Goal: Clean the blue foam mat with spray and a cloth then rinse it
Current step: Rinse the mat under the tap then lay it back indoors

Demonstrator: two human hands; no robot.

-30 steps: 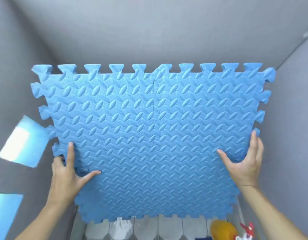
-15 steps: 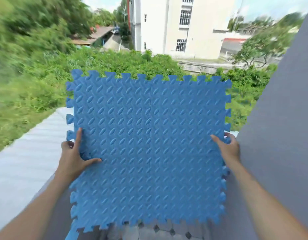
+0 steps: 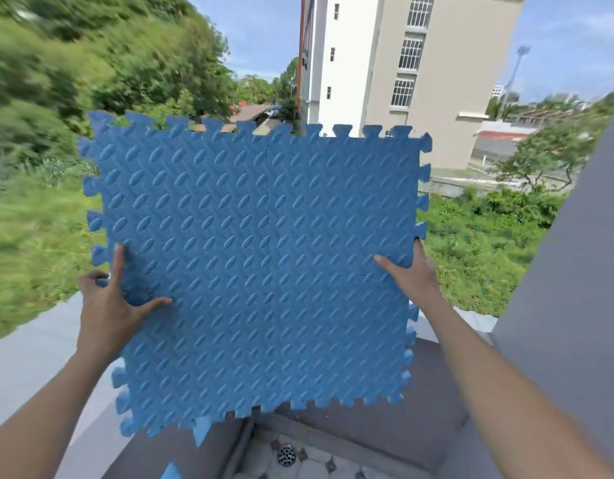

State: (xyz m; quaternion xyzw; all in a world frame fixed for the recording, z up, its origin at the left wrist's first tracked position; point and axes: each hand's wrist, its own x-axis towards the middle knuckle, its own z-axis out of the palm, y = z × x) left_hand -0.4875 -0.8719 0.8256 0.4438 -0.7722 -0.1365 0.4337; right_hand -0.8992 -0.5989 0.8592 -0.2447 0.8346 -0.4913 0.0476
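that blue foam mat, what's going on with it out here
A person holds the blue foam mat upright in front of them with both hands, out over a grey ledge. The left hand grips its left edge, thumb spread on the textured face; the right hand grips the right edge. A floor drain shows below. No spray bottle or cloth is in view.

A tall pale building (image 3: 402,63) beyond green trees (image 3: 108,63); a round floor drain (image 3: 286,454) below.
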